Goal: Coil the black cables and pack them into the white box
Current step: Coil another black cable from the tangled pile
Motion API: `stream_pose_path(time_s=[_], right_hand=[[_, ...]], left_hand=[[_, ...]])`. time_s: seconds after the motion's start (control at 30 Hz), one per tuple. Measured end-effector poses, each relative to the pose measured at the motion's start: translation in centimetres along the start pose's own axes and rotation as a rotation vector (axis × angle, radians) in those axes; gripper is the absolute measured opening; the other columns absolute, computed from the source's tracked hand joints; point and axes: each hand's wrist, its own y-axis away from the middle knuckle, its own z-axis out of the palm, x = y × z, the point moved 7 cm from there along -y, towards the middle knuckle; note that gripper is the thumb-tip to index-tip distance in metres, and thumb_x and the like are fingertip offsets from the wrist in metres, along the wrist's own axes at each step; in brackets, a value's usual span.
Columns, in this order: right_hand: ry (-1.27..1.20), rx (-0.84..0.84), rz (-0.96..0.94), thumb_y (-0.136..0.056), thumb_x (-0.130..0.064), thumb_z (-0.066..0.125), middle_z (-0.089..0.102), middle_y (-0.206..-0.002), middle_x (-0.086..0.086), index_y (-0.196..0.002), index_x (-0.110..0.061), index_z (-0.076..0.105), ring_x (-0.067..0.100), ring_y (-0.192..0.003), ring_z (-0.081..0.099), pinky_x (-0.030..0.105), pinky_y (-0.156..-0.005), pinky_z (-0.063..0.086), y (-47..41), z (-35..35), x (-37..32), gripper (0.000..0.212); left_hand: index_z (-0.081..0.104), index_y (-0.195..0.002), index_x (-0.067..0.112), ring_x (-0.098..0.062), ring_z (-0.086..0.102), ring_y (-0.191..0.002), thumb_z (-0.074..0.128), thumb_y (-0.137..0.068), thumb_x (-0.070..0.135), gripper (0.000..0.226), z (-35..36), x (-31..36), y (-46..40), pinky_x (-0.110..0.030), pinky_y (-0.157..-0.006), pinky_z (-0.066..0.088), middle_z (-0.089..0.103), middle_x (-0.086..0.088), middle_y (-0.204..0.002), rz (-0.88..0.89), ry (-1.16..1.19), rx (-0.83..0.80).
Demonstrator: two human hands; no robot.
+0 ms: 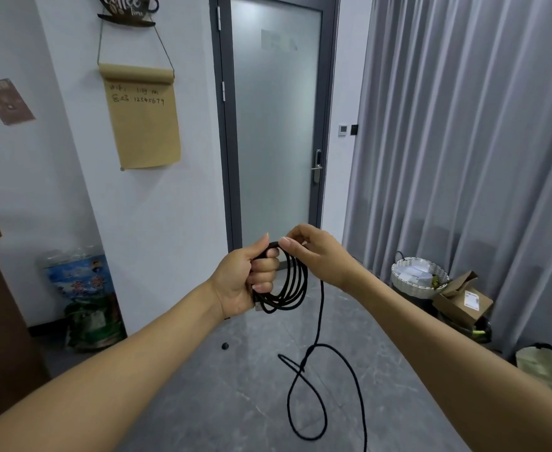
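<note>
Beside curtain, basket (419, 282) holds, seemingly, packets.

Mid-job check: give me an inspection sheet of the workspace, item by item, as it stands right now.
Surface: grey tiled floor; no table seen.
Job's things: black cable partly coiled in several loops; white box not seen.
Clutter: woven white basket, open cardboard box, printed bags by the wall.
Grippers: left hand grips the coil; right hand pinches the cable at the coil's top.
Cables: loose tail hangs down in loops.
Surroundings: frosted glass door, grey curtain, hanging brown paper roll.
</note>
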Motion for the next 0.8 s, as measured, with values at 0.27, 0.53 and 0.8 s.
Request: stream_pose_path(time_s=[0.27, 0.53, 0.8], right_hand=[[-0.23, -0.217, 0.042, -0.099, -0.033, 0.04, 0.043, -0.065, -0.004, -0.095, 0.005, 0.053, 0.002, -0.049, 0.034, 0.016, -0.049, 0.03, 1.9, 3.0, 0.6, 0.04], [-0.15, -0.208, 0.115, -0.101, -0.019, 0.036, 0.06, -0.062, 0.003, -0.082, -0.008, 0.047, 0.022, -0.062, 0.05, 0.031, -0.057, 0.039, 1.1, 3.6, 0.9, 0.025], [-0.08, -0.276, 0.159, -0.101, -0.02, 0.036, 0.057, -0.059, 0.002, -0.083, -0.008, 0.046, 0.01, -0.048, 0.044, 0.019, -0.049, 0.036, 1.7, 5.5, 1.8, 0.024]], left_hand=[[0.042, -0.053, 0.017, -0.004, 0.01, -0.031, 0.047, -0.082, 0.044, 0.04, -0.7, 0.4, 0.3, -0.013, -0.025, 0.02, 0.025, 0.01, -0.035, 0.032, 0.137, -0.027], [0.028, -0.061, 0.02, -0.005, 0.018, -0.037, 0.046, -0.087, 0.048, 0.042, -2.0, 0.1, 0.3, -0.016, -0.035, 0.024, 0.021, 0.01, -0.045, 0.175, -0.335, 0.149], [0.058, -0.083, 0.009, -0.005, 0.017, -0.038, 0.041, -0.097, 0.037, 0.036, -2.8, -1.3, 1.0, -0.017, -0.036, 0.021, 0.023, 0.009, -0.046, 0.212, -0.521, 0.159]])
